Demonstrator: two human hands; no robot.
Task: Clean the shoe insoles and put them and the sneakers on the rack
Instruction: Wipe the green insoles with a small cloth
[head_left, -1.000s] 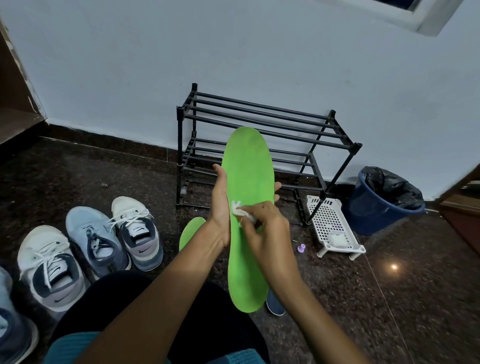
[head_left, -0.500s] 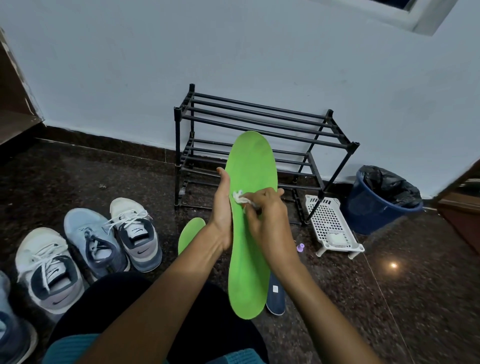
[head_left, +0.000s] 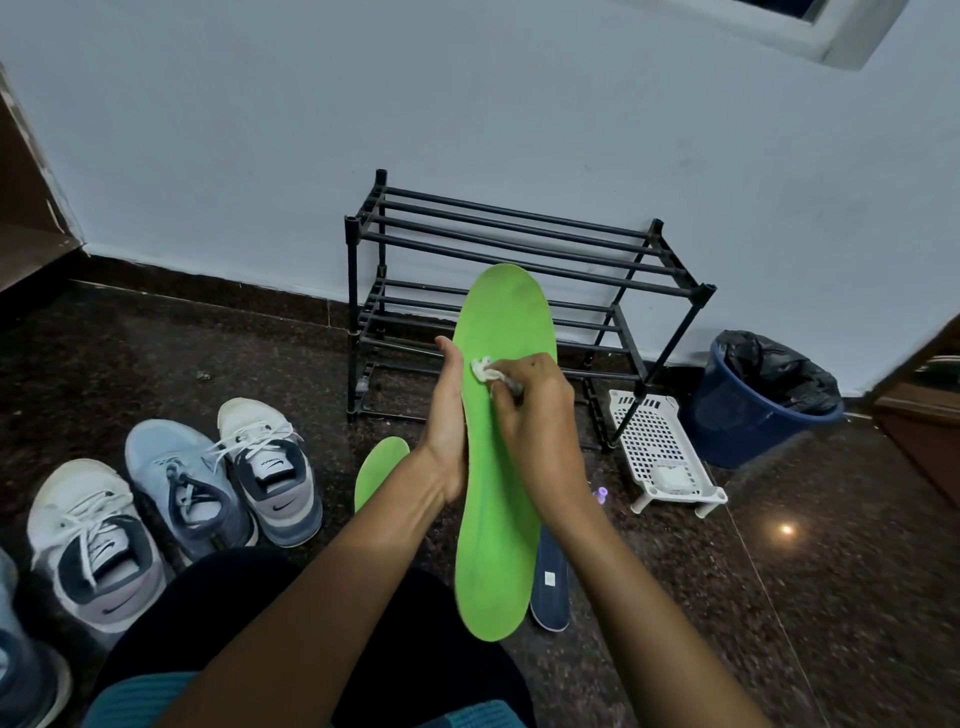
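Here left hand (head_left: 448, 415) grips green insole (head_left: 498, 467) in front of rack (head_left: 519, 249); right hand (head_left: 530, 405) fingers pinch white wipe (head_left: 483, 370) against it.

At the far right you see a blue bucket (head_left: 748, 415) standing on the dark speckled floor (head_left: 831, 597) close to the pale wall (head_left: 260, 130). A black liner (head_left: 779, 364) fills its mouth. Just left of the bucket, a white perforated tray (head_left: 654, 441) sits on short legs, with a small white item (head_left: 672, 475) at its near end. A small purple object (head_left: 601, 493) lies on the floor left of the tray.
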